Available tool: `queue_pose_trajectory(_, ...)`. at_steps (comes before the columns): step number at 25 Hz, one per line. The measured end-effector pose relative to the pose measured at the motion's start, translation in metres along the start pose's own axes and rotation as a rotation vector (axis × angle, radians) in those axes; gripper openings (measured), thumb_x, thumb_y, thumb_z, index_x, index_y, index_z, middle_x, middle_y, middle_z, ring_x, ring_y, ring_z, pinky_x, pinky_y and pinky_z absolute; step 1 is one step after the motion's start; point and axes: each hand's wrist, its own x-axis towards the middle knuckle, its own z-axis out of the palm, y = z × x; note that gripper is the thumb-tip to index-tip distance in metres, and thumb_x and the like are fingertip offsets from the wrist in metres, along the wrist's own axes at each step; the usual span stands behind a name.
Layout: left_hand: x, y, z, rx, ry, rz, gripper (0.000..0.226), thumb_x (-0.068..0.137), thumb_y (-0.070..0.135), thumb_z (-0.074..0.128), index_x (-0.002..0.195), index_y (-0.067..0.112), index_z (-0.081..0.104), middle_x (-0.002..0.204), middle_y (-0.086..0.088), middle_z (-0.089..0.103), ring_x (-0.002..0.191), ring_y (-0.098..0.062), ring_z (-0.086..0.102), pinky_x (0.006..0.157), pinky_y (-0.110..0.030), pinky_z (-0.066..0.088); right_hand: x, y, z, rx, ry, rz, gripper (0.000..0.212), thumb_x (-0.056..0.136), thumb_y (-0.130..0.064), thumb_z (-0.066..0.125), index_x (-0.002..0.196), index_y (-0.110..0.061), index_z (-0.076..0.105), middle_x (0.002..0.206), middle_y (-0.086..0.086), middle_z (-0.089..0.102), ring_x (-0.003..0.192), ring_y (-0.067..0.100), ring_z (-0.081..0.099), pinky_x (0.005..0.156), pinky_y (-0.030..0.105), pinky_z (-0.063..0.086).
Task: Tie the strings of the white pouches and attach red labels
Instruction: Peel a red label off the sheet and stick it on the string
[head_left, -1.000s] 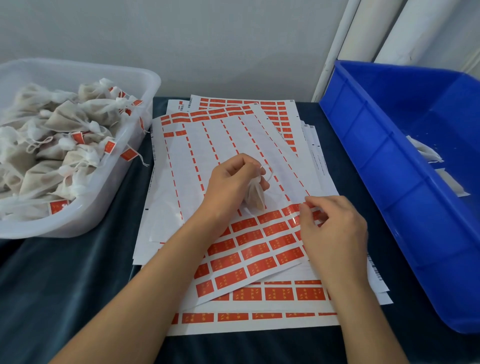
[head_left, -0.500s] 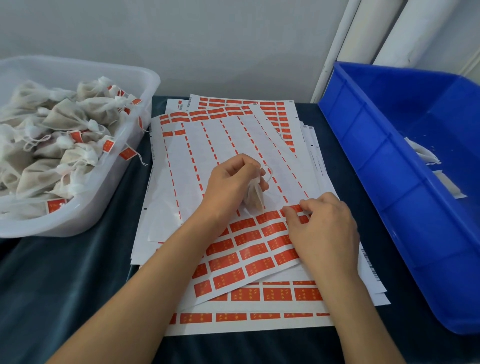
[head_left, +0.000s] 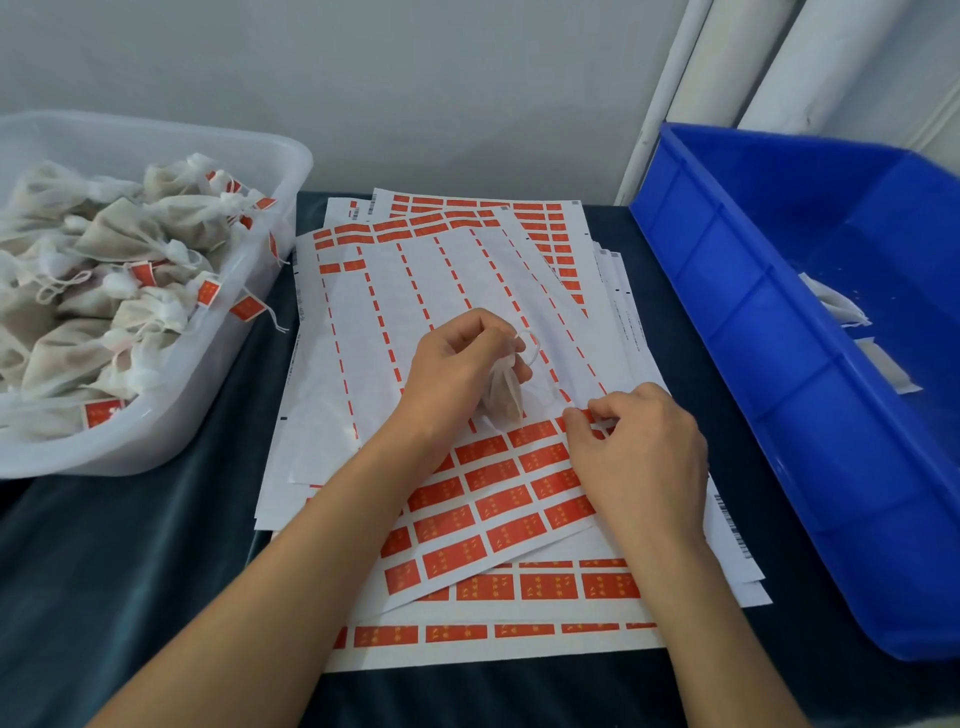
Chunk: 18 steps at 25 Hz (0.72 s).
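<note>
My left hand (head_left: 457, 364) grips a small white pouch (head_left: 505, 397) by its neck above the label sheets, and a loop of white string (head_left: 527, 345) sticks out past the fingers. Just to the right, my right hand (head_left: 639, 457) rests on the top sheet of red labels (head_left: 498, 499), its thumb and forefinger pinching a red label (head_left: 582, 417) at the top row of the remaining stickers. The top sheet is mostly peeled, with red strips left between the bare columns.
A clear plastic tub (head_left: 208, 410) on the left holds several tied pouches with red labels. A blue bin (head_left: 737, 332) on the right holds a few untied white pouches (head_left: 836, 306). Several label sheets lie stacked on the dark tablecloth (head_left: 130, 561).
My right hand slid left along the row of labels and its fingertips closed on one label's edge. The left hand and pouch barely moved.
</note>
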Motion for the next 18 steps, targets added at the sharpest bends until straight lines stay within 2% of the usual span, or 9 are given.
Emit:
queue_pose_trajectory(4,0.000,0.000,0.000,-0.005,-0.002,0.001,0.022,0.106,0.023,0.053,0.095,0.017,0.071,0.087,0.002,0.076,0.078,-0.013,0.074,0.074,-0.026,0.061,0.003,0.001,0.001,0.048,-0.028,-0.024,0.017,0.091,-0.048,0.073,0.092,-0.032,0.074,0.095,-0.010,0.060,0.074,0.010,0.060,0.065,0.023,0.046)
queue_pose_trajectory(6,0.000,0.000,0.000,-0.015,-0.005,-0.001,0.022,0.106,0.023,0.053,0.095,0.016,0.071,0.087,0.001,0.076,0.078,-0.014,0.074,0.076,-0.028,0.062,0.008,0.003,0.000,0.084,-0.074,-0.005,0.016,0.090,-0.048,0.073,0.084,-0.034,0.070,0.092,-0.012,0.060,0.071,0.008,0.061,0.060,0.019,0.041)
queue_pose_trajectory(8,0.000,0.001,0.000,-0.020,-0.006,-0.004,0.022,0.106,0.022,0.053,0.095,0.016,0.071,0.088,0.000,0.076,0.079,-0.014,0.074,0.078,-0.031,0.063,0.018,0.007,-0.003,0.118,-0.149,0.026,0.020,0.089,-0.049,0.074,0.077,-0.035,0.068,0.088,-0.014,0.062,0.068,0.006,0.065,0.058,0.019,0.043)
queue_pose_trajectory(12,0.000,0.001,-0.001,-0.027,-0.003,-0.014,0.022,0.106,0.022,0.053,0.096,0.016,0.071,0.090,0.000,0.075,0.079,-0.014,0.074,0.077,-0.030,0.063,0.037,0.015,-0.011,0.245,-0.346,0.101,0.017,0.087,-0.050,0.076,0.079,-0.037,0.071,0.069,-0.018,0.070,0.061,0.000,0.071,0.056,0.020,0.052)
queue_pose_trajectory(15,0.000,0.001,0.000,-0.022,-0.006,-0.017,0.022,0.107,0.023,0.053,0.097,0.015,0.072,0.090,0.001,0.076,0.079,-0.013,0.074,0.075,-0.027,0.062,0.044,0.018,-0.014,0.268,-0.431,0.104,0.018,0.087,-0.051,0.075,0.081,-0.035,0.073,0.068,-0.030,0.068,0.061,-0.009,0.068,0.052,0.019,0.049)
queue_pose_trajectory(18,0.000,0.001,0.000,-0.017,-0.009,-0.013,0.022,0.107,0.023,0.053,0.098,0.015,0.072,0.089,0.001,0.076,0.079,-0.013,0.074,0.077,-0.029,0.062,0.050,0.021,-0.016,0.258,-0.448,0.096,0.018,0.088,-0.051,0.075,0.080,-0.035,0.074,0.069,-0.029,0.068,0.064,-0.011,0.067,0.058,0.022,0.050)
